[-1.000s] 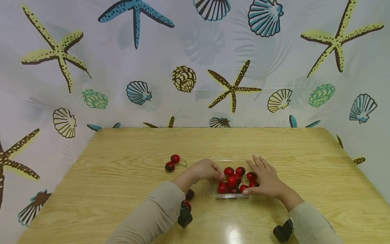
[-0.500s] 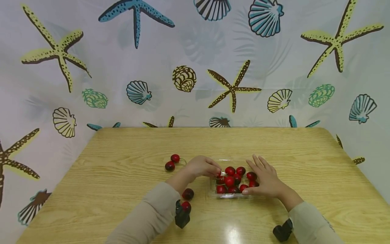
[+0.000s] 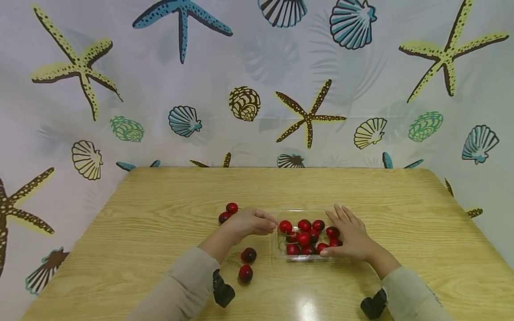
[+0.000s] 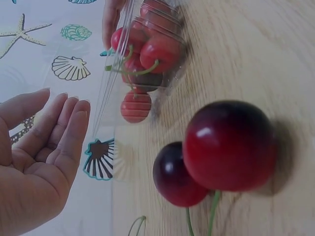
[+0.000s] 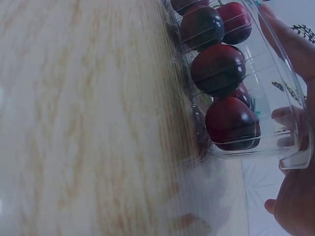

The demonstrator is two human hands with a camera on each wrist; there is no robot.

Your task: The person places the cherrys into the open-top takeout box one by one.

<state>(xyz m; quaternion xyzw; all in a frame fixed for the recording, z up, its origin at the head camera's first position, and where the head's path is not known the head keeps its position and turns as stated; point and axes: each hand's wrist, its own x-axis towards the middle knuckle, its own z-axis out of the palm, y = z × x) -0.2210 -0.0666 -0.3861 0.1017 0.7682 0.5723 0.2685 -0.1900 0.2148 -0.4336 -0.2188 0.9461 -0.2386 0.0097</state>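
A clear plastic container with several red and dark-red cherries in it lies on the table. Just off its left end is my left hand, fingers extended and nothing held. In the left wrist view that hand shows an empty palm. My right hand rests at the container's right end, fingers spread and fairly straight, the thumb at the front rim. Through the clear wall in the right wrist view, part of the right hand shows beside the rim and dark cherries.
Two loose cherries with green stems lie left of the container, towards the front. Another pair lies farther back, partly behind my left hand. The wooden table meets a patterned curtain at its far edge.
My left hand let go of a cherry at the container's left end and drew back to the left, its fingers now extended. My right hand has stayed at the right end.
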